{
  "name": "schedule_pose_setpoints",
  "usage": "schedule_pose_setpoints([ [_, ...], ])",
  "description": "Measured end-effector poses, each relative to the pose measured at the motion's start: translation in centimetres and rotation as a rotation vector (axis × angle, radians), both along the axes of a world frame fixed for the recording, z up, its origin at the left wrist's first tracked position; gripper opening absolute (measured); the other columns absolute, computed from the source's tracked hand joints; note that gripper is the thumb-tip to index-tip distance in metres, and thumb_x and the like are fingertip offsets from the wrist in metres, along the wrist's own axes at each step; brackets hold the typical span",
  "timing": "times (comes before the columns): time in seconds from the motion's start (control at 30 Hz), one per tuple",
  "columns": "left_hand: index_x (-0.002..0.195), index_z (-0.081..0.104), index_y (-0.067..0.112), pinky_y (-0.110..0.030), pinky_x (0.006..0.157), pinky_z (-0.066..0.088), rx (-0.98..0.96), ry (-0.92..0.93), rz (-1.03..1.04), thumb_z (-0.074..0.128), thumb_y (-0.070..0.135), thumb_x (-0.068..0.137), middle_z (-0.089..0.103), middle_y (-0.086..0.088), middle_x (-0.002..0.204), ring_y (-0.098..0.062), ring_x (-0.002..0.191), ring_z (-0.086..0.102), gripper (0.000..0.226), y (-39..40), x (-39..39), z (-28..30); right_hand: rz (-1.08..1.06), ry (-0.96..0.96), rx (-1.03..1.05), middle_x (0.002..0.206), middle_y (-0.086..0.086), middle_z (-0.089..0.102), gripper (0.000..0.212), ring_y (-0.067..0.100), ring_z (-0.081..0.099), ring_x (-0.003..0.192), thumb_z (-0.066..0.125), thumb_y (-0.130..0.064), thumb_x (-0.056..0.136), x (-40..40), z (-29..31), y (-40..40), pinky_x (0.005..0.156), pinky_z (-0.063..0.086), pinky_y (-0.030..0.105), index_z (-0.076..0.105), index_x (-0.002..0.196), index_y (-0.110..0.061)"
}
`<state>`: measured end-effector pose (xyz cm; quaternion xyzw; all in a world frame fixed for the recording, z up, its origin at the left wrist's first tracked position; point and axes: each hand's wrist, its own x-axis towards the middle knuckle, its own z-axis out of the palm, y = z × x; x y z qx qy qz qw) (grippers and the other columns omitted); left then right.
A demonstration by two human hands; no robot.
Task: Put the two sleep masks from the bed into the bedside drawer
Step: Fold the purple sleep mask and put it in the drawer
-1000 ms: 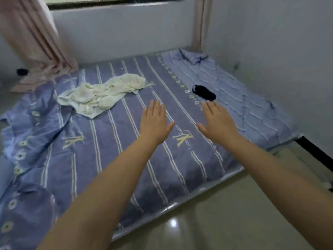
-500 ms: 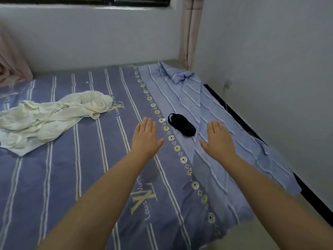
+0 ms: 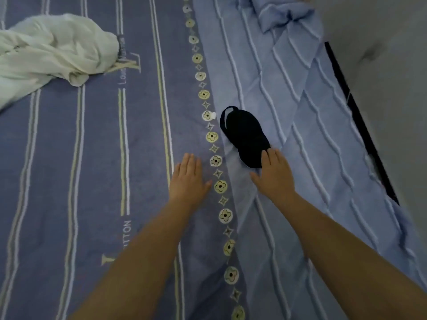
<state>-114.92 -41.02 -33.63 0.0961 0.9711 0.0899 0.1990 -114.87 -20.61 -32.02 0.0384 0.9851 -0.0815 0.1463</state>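
Reaching for the first mask — nothing stowed yet.
A black sleep mask [image 3: 245, 137] lies on the bed [image 3: 92, 158]; the right hand [image 3: 273, 176], fingers flat and open, touches its near end, the left hand [image 3: 188, 179] open beside it — second mask and drawer unseen.

Right hand [image 3: 273, 175] covers the near end of the black sleep mask [image 3: 245, 137], and it's unclear whether the fingers [image 3: 269, 157] touch it; only one mask shows, the white cloth [image 3: 50, 49] runs off the left edge, both forearms are cut off at the bottom
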Motion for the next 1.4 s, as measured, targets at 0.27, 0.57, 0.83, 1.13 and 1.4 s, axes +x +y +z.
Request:
schedule_pose_setpoints([
  [0.27,0.141,-0.003,0.005,-0.038,0.117,-0.004,0.037,-0.012,0.183,0.03,0.044,0.093,-0.001,-0.015,0.155,-0.027,0.143,-0.005,0.07,3.1,2.5,-10.1,0.219,0.116,-0.138,0.121,0.034,0.054,0.033,0.046,0.053,0.11,0.055,0.001,0.08,-3.5,-8.1,3.2,0.093,0.044,0.052,0.053,0.112,0.008],
  [0.57,0.142,0.012,0.019,-0.032,0.093,0.04,0.471,-0.117,0.299,0.054,0.027,0.088,0.048,-0.015,0.124,-0.026,0.112,0.048,0.068,4.8,1.3,-2.7,0.269,0.113,-0.606,0.073,0.025,0.065,0.017,0.022,0.055,0.067,0.057,-0.001,0.08,-0.8,-0.2,3.9,0.057,0.036,0.005,0.06,0.087,0.013],
  [0.83,0.081,0.067,0.002,-0.025,0.073,0.042,0.828,-0.098,0.361,0.064,0.008,0.081,0.064,-0.019,0.086,-0.023,0.082,0.055,0.006,7.1,2.6,12.7,0.148,0.152,-0.811,0.066,-0.011,0.054,0.034,-0.01,0.05,0.057,0.057,0.004,0.08,1.6,14.4,5.2,0.058,0.037,0.002,0.054,0.105,-0.018],
  [1.13,0.056,0.041,0.024,-0.028,0.062,0.044,0.8,0.29,0.215,0.065,-0.001,0.074,0.056,-0.01,0.064,-0.022,0.062,0.054,0.039,4.5,3.4,34.9,0.325,0.295,-0.253,0.053,0.002,0.042,0.035,0.026,0.047,0.063,0.066,-0.026,0.078,3.4,32.7,6.1,0.045,0.028,0.029,0.051,0.052,-0.009],
  [1.4,0.07,0.062,0.001,-0.019,0.049,0.038,0.653,0.238,0.075,0.044,0.003,0.056,0.048,-0.009,0.06,-0.015,0.054,0.043,0.022,4.7,6.9,46.4,0.336,0.532,-0.663,0.067,0.018,0.057,0.017,0.028,0.054,0.07,0.048,-0.001,0.085,4.7,43.4,4.8,0.059,0.034,0.033,0.058,0.076,0.009],
])
